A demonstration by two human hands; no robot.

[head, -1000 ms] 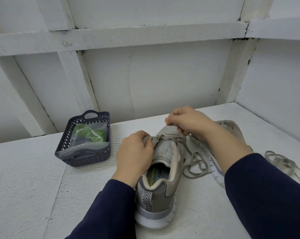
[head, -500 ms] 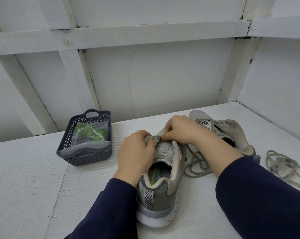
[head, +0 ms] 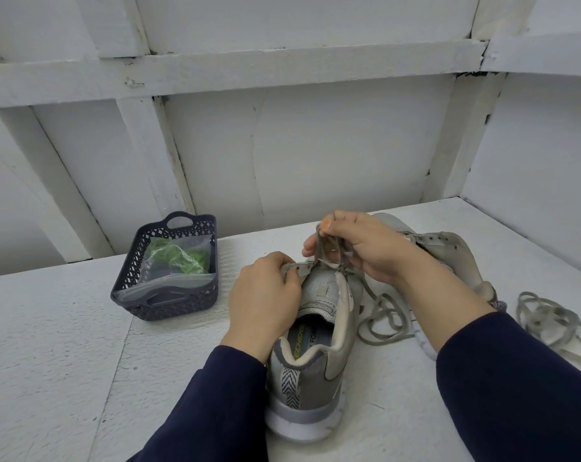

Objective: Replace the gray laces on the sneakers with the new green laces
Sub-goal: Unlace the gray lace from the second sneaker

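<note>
Lace (head: 320,245) leads from sneaker (head: 316,378) eyelets up into right grip (head: 366,248).

I see a white painted wall (head: 332,155) braced with one long crossbeam (head: 282,68) and upright posts (head: 149,155), behind a rough white tabletop (head: 49,345), all evenly lit.

Single head-worn wide-angle view, facing forward and down.
It looks from above, over the person's dark blue sleeves (head: 215,411), close onto the grey mesh sneaker (head: 316,371) on the white painted worktop (head: 65,345). The white panelled back wall (head: 332,155) fills the upper half.
</note>
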